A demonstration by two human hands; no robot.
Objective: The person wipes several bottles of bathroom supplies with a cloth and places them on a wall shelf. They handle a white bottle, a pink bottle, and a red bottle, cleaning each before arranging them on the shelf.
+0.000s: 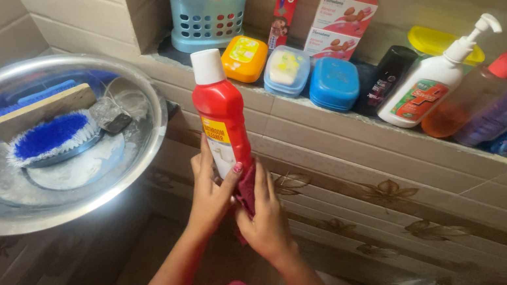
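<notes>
A red plastic bottle [222,118] with a white cap is held up in front of the tiled wall, tilted slightly left. My left hand [209,196] grips its lower part from the left, thumb on the yellow label. My right hand [265,220] presses a dark red cloth [246,191] against the bottle's lower right side. Both arms come up from the bottom middle, over pink clothing.
A steel basin [131,165] at left holds a blue scrubbing brush [52,137] and a wooden-backed brush [40,109]. The wall ledge [336,118] carries a blue basket [205,16], three soap cases [290,71], a pump bottle [430,81], cartons and several other bottles.
</notes>
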